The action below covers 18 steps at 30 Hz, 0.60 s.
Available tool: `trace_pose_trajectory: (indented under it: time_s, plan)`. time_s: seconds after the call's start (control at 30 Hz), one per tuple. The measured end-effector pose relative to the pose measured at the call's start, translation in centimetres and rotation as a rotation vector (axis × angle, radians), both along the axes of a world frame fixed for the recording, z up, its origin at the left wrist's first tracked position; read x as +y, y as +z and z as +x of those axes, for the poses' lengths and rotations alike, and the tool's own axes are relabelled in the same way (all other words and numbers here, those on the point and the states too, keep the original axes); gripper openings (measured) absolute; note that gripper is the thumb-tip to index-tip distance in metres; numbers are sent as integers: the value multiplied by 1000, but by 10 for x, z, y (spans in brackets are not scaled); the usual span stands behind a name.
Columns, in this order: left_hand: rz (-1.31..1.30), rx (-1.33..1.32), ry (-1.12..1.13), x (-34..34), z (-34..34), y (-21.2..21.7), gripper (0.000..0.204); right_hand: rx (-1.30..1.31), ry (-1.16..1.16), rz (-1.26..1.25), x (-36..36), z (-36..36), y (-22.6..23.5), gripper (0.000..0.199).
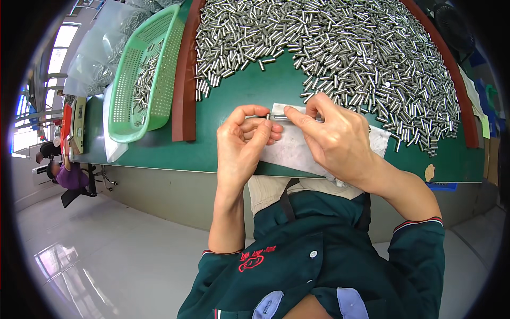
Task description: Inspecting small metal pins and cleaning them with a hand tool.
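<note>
Over the near part of the green table, my left hand point(240, 142) pinches a small metal pin point(268, 117) between thumb and fingertips. My right hand point(338, 139) is closed on a slim metal rod point(280, 116), whose tip points left at the pin; whether the two touch is too small to tell. Most of the rod is hidden in my right hand. Under both hands lies a white cloth point(289, 148), partly covered by them. Just beyond them, a large heap of short shiny metal pins point(345, 48) spreads over the table.
Red-brown rails point(184, 85) border the heap at left and right. Left of it stands a green perforated basket point(118, 119) with some pins inside. Clear plastic bags point(90, 58) of metal parts sit farther left. Another person point(71, 175) in purple is at the far left.
</note>
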<state>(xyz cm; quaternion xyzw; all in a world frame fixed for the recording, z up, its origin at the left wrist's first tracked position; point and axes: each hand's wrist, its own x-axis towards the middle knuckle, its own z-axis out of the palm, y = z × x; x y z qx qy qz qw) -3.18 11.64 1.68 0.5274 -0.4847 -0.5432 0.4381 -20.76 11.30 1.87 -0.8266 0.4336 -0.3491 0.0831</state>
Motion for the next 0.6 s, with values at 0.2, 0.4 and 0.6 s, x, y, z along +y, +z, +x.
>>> trace_pose_trajectory:
  time_s: [0.2,0.4,0.6]
  plan:
    - [2,-9,6,1,-1,1,15,44,3,7,0,-1,0,28]
    - [3,-11,9,0,0,0,15,34,3,5,0,-1,1,28]
    - [7,-24,-2,-1,0,0,15,42,1,-8,0,0,0,29]
